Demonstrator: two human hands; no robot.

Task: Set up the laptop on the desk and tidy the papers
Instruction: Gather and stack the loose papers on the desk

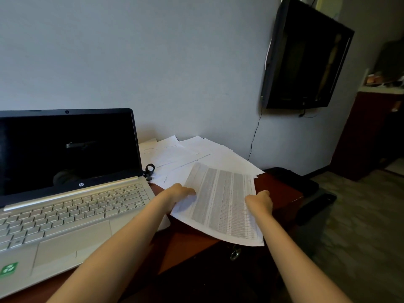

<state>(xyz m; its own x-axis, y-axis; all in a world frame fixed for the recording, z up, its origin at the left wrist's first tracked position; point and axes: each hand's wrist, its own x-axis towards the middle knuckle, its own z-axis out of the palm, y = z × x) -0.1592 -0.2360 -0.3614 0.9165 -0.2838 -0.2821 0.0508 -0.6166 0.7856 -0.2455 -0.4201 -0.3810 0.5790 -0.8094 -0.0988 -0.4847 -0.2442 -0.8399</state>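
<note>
Both hands on a printed sheet, to the right of the open laptop.

I see the left hand (182, 193) at the left edge of the printed sheet (223, 206), its fingers bent over onto the paper, and the right hand (260, 201) curled round the right edge, so both hold it. The sheet is covered in dense table columns and its near corner overhangs the front of the reddish-brown desk (188, 243). Behind it, loose papers (196, 153) lie fanned out against the wall. The silver laptop (72, 206) stands open on the desk's left, screen dark, with a small black clip (150, 169) beside its hinge.
</note>
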